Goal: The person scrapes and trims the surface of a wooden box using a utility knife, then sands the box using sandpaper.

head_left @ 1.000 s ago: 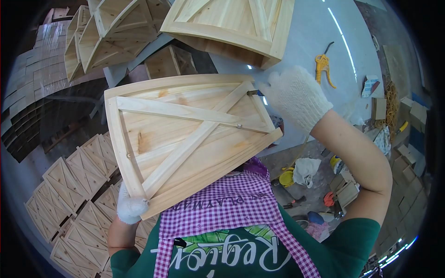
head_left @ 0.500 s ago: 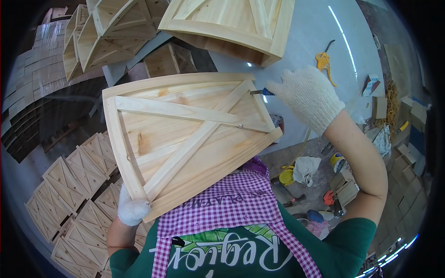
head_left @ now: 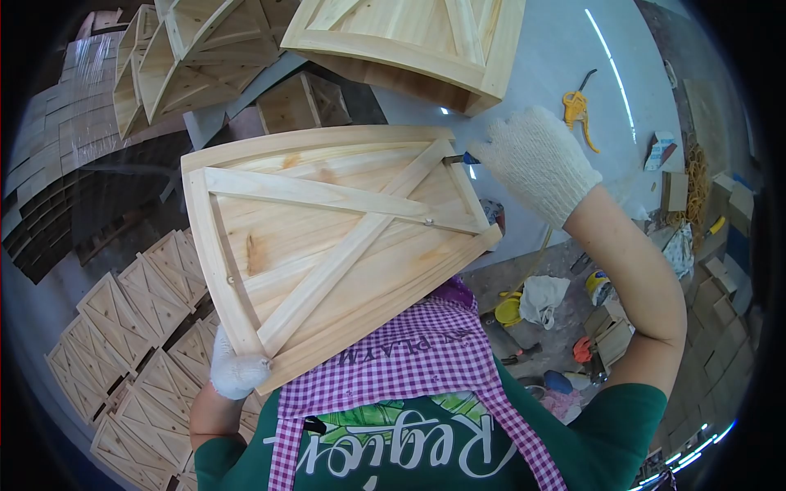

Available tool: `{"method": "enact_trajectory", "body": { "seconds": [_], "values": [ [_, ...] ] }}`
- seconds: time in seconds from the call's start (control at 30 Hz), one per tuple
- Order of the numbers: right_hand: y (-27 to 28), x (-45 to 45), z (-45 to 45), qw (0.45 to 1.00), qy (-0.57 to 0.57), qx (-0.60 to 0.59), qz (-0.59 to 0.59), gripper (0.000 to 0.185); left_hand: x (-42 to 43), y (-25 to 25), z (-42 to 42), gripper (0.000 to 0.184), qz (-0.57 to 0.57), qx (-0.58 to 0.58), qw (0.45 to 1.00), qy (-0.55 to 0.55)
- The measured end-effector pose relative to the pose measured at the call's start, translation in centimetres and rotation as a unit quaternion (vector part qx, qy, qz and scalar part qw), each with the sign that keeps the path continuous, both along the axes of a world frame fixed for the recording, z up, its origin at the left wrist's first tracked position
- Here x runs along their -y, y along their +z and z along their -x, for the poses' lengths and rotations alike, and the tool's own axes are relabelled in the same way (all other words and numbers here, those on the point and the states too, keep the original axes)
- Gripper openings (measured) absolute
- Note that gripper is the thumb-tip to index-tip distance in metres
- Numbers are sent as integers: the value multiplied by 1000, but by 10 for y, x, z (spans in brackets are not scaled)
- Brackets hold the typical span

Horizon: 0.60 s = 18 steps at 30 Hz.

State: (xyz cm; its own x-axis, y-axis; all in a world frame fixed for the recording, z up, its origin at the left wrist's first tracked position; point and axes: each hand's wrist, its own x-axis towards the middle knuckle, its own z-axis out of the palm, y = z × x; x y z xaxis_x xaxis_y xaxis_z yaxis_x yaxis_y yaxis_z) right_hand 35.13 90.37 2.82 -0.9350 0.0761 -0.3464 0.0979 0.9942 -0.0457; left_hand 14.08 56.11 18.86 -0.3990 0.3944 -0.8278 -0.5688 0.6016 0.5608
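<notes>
A pale wooden panel (head_left: 327, 233) with a raised frame and crossed slats lies tilted in front of my apron. My left hand (head_left: 237, 367), in a white knit glove, is wrapped round its lower left corner. In my gloved right hand (head_left: 536, 159) is a small blue-handled tool (head_left: 470, 158) with a thin metal tip. That tip touches the panel's frame near the upper right corner, beside the end of a slat. Most of the handle is hidden by my fingers, so its exact kind is unclear.
Another wooden piece (head_left: 401, 61) stands on the pale table (head_left: 610, 106) beyond. A yellow air blow gun (head_left: 576, 110) lies on the right. Several cross-braced panels (head_left: 135, 311) are stacked at lower left. A yellow container (head_left: 508, 309) and a white bag (head_left: 544, 300) sit below right.
The tool's tip has shifted slightly along the frame, and my right hand has moved a little up and left. The panel stays almost where it was in my left hand.
</notes>
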Motion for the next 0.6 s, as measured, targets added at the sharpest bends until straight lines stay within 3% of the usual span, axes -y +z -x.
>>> {"method": "enact_trajectory", "body": {
  "seconds": [0.6],
  "values": [
    [6,-10,-10,998,-33,37,27,40,5,1,1,106,2,0,1000,2]
  ]
}}
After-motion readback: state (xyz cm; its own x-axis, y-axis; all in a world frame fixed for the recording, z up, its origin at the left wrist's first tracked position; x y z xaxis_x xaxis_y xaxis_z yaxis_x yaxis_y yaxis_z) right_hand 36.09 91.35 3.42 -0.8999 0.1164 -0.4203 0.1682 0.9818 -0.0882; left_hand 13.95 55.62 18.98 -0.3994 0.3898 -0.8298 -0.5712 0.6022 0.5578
